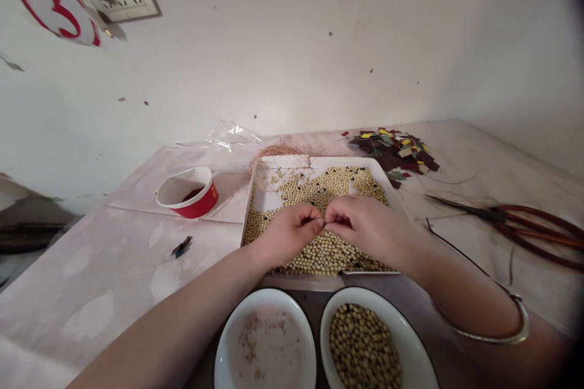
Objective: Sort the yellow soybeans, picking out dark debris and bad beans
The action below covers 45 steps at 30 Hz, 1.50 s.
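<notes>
My left hand (296, 230) and my right hand (358, 219) meet above a shallow white tray (247, 219). Thumb and forefinger of each are pinched together, the fingertips almost touching. Whatever lies between them is very small and dark, and I cannot make out what it is. Spread through the tray are many small pale round beads (314, 258), with a few black ones among them. Closer to me stands a white bowl of larger tan beads (365, 340), and left of it another white bowl (221, 346) with some reddish crumbs at the bottom.
A red and white paper cup (207, 200) with dark contents stands left of the tray. Thin copper-coloured strands (278, 152) lie behind it. Coloured scraps (392, 149) are heaped at the back right. Large scissors (497, 216) lie at right, blades pointing left.
</notes>
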Available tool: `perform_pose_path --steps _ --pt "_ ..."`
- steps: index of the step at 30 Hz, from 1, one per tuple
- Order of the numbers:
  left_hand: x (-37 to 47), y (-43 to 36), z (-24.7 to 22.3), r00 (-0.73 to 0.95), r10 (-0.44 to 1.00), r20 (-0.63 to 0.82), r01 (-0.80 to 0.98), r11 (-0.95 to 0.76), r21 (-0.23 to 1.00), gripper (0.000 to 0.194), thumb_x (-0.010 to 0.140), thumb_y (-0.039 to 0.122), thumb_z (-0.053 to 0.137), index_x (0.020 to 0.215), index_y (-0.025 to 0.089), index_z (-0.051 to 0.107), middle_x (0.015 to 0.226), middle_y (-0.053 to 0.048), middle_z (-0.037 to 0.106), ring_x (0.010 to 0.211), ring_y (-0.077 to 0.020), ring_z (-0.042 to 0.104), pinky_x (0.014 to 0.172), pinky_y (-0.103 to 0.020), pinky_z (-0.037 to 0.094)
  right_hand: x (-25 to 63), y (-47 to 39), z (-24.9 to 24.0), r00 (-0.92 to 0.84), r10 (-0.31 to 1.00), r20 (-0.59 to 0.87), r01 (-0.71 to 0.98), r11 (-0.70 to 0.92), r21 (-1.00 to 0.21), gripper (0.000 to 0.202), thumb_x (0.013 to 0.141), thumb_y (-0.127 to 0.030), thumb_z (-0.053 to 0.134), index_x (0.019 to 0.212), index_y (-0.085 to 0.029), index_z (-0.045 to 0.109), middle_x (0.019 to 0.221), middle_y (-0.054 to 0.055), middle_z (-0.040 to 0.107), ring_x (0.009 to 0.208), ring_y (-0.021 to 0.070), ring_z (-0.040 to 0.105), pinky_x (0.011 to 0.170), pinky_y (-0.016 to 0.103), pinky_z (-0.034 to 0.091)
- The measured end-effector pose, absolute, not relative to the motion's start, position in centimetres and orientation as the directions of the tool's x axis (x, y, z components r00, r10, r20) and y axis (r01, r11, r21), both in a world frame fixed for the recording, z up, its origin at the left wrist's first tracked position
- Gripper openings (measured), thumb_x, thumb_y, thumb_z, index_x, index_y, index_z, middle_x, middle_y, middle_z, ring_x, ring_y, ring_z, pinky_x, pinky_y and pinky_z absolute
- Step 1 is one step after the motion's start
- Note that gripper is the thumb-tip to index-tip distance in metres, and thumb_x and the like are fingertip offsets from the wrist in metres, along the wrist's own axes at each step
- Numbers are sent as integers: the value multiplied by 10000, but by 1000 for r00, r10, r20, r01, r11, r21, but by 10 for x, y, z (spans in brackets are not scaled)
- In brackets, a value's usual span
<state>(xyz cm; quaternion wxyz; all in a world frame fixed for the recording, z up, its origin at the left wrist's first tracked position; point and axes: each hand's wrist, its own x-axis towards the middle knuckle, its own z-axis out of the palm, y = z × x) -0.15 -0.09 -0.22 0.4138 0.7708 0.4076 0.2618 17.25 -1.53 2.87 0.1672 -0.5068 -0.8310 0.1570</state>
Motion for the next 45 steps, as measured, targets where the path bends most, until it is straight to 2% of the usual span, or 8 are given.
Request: perform_pose_path --steps 10,13,16,19,21,24,29,45 --pt "-1 -2 0 533 844 66 402 -321 858 187 840 267 436 699 161 499 644 26 490 607 -94 424 561 -206 331 179 -12 29 -426 897 120 797 435 -420 87 768 -181 550 683 -187 566 618 -25 561 576 112 465 521 234 290" --pt "0 -2 1 527 848 60 411 -316 855 184 838 267 436 707 160 509 638 27 486 604 -95 422 554 -205 327 185 -16 34 -490 869 71 728 453 -515 72 770 -203 542 703 -189 566 604 -36 554 552 100 466 503 221 305" --pt "1 -3 3 515 855 66 426 -322 845 178 831 270 449 712 158 521 641 27 483 621 -99 426 571 -209 335 188 -26 42 -645 761 -65 623 474 -622 53 754 -192 542 711 -192 574 606 -46 562 540 89 470 487 203 316" --pt "1 -3 4 504 861 73 436 -326 839 173 827 253 451 697 158 514 643 26 486 629 -100 429 584 -209 343 190 -29 46 -719 678 -153 585 471 -660 55 741 -173 537 735 -192 588 639 -40 586 566 93 490 495 198 325" --pt "1 -3 4 504 861 66 439 -322 839 180 829 253 446 688 160 508 627 29 477 612 -98 423 570 -208 338 193 -23 42 -663 740 -113 634 475 -609 64 749 -177 525 732 -184 586 635 -30 579 574 102 486 505 207 321" --pt "1 -3 3 498 865 59 447 -314 838 186 832 268 443 692 165 509 613 32 473 598 -99 428 550 -207 331 198 -9 29 -500 866 -1 766 442 -467 82 752 -157 501 719 -176 574 638 -12 569 582 118 476 521 227 301" --pt "0 -2 1 494 868 58 453 -314 834 191 829 274 441 686 168 510 630 21 507 599 -106 445 549 -212 332 195 3 11 -474 881 5 820 443 -362 90 747 -121 504 736 -172 578 693 14 590 641 141 507 562 236 307" --pt "0 -2 4 523 851 43 459 -324 827 171 822 236 431 686 165 507 619 31 491 587 -100 430 550 -210 329 187 3 1 -473 880 -39 843 439 -312 109 731 -117 507 662 -176 568 640 16 586 597 136 510 538 235 296"
